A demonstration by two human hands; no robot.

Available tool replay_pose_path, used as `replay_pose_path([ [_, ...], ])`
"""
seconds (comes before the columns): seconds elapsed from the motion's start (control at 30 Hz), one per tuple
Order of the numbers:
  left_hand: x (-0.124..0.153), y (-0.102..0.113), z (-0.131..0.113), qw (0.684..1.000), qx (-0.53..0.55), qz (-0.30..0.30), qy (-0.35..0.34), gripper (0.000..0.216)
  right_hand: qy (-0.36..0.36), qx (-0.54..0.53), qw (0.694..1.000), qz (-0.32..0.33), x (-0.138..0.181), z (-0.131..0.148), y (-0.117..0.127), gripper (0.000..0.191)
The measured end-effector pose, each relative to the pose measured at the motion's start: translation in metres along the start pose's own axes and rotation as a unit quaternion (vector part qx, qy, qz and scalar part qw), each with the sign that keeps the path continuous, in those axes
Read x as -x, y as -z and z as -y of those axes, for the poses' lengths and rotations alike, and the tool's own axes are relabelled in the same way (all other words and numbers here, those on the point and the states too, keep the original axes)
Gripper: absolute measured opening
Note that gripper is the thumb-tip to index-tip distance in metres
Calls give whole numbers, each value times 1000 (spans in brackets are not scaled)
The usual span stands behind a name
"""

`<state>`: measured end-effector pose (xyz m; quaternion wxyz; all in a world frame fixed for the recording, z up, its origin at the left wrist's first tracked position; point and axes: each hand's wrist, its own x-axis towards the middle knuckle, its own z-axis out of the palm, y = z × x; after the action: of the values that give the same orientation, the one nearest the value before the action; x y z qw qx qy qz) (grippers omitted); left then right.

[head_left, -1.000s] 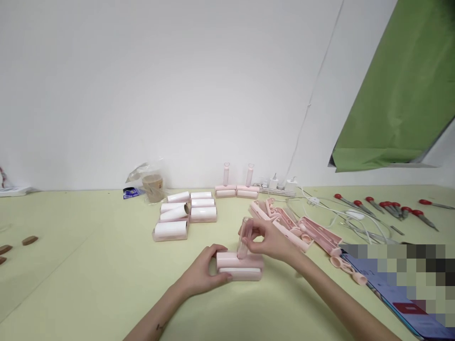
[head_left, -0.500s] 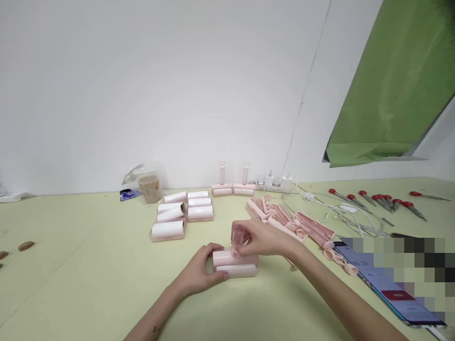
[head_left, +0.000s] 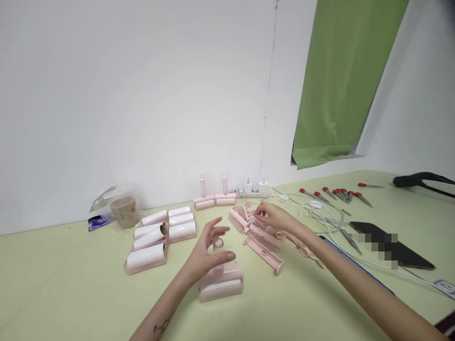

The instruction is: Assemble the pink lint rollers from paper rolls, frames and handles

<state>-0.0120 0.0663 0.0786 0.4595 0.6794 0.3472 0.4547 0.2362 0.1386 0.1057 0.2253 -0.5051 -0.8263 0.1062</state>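
Note:
A pink lint roller (head_left: 227,273) with a white sticky roll stands in front of me on the table, its clear-and-pink handle pointing up. My left hand (head_left: 206,251) is open around the top of that handle, thumb and fingers apart. Over at the heap of pink plastic parts (head_left: 265,237), my right hand (head_left: 272,215) has its fingertips closed together among the pieces. What they pinch, if anything, is too small to make out. A pink half-shell holder (head_left: 265,255) lies nearest me at the heap's front.
White rolls (head_left: 147,255) lie grouped at left, by a tape roll in a bag (head_left: 124,210). Two finished-looking lint rollers (head_left: 215,201) stand against the wall beside a power strip (head_left: 252,194). Red-ended tools (head_left: 341,194), cables and a phone (head_left: 355,265) are at right.
My right hand has left the lint roller's handle and moved to the pink parts. My left hand has let go of the roller's body and risen beside the handle. The view has turned right.

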Motion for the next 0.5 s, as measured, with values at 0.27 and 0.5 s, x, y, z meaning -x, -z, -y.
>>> replay_pose_path([
  [0.27,-7,-30,18,987,130,-32,90,31,-19,103,994,40,22,-36,4,23],
  [0.5,-8,-29,18,983,155,-43,85,32,-34,64,997,-7,24,-43,11,14],
])
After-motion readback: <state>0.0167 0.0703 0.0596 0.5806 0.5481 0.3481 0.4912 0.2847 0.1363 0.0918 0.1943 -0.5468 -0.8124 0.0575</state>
